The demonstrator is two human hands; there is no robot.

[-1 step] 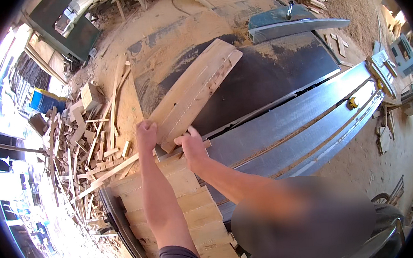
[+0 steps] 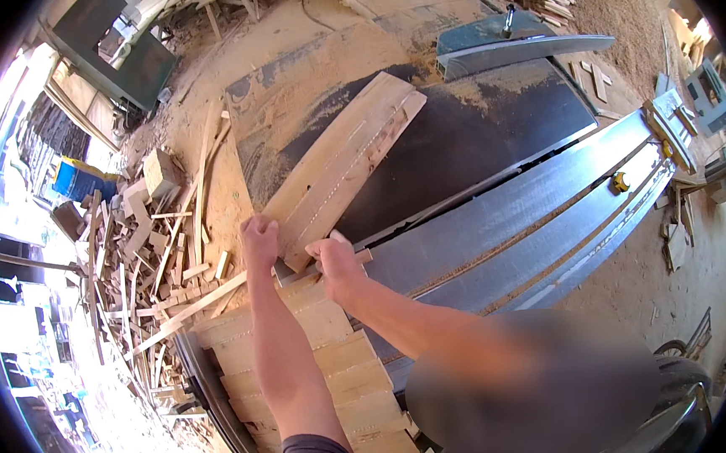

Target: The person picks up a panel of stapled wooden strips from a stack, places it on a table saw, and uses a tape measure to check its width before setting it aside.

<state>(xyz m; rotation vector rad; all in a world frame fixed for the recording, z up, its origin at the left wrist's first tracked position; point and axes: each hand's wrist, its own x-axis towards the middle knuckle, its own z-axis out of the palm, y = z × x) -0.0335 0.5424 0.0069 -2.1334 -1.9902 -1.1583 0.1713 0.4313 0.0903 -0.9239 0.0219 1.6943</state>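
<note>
A pale wooden plank (image 2: 338,171) lies slantwise on the dark saw table (image 2: 467,156), its far end pointing up and to the right. A line of white dashes runs along its face. At the near end, my left hand (image 2: 260,242) is closed on the plank's left edge. My right hand (image 2: 337,260) is closed at the near right corner, with its thumb by the edge; the fingertips are partly hidden. Just below both hands, several similar boards (image 2: 359,385) lie side by side in a row.
On the right runs the silver sliding table (image 2: 466,253) with long grooves and a yellow knob (image 2: 620,181). A metal fence (image 2: 527,50) stands at the far side. Offcuts (image 2: 133,242) are heaped on the left, near a blue bucket (image 2: 80,177). Sawdust coats the table's far left part.
The plank has shifted very slightly toward me, and both hands have come down a little with it. Their hold looks the same.
</note>
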